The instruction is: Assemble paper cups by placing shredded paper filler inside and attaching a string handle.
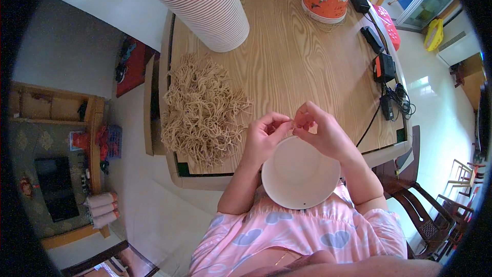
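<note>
Stacked cups (205,13) — cropped above, piece (293,123) between fingertips (282,130) — too small to tell

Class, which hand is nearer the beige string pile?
Left. The left hand is just right of the beige string pile; the right hand is farther right.

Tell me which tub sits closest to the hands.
The single open white tub, right beside the left hand and right hand; the tall tub stack and the orange-patterned tub stand farther off.
</note>
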`<state>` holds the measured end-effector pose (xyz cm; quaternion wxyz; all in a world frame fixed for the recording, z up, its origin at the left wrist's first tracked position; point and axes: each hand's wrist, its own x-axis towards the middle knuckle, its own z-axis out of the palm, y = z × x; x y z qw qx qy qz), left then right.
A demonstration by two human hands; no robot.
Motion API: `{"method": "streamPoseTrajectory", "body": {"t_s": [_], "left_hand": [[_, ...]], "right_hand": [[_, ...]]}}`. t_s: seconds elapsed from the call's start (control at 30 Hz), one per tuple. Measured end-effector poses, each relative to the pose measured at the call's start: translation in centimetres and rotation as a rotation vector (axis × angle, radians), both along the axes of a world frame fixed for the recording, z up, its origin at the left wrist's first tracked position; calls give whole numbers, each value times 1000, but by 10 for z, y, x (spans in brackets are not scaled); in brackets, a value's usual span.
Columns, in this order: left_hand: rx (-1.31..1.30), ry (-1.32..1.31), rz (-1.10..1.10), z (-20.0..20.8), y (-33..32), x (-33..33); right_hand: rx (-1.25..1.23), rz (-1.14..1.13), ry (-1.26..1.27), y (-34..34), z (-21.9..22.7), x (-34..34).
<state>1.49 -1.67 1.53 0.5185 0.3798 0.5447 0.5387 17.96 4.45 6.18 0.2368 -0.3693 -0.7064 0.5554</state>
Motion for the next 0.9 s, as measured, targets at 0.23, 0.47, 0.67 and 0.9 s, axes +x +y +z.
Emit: {"method": "streamPoseTrajectory", "body": {"t_s": [0.23, 0.47, 0.67, 0.9], "left_hand": [[-77, -19, 19, 5, -3, -3], [9, -29, 11, 3, -5, -3], [-9, 5, 12, 2, -7, -7], [7, -20, 46, -4, -7, -11]], "right_hand": [[39, -23, -17, -1, -6, -1], [29, 4, -78, 0, -3, 0], [-23, 10, -121, 1, 3, -2], [28, 30, -112, 1, 4, -1]]}}
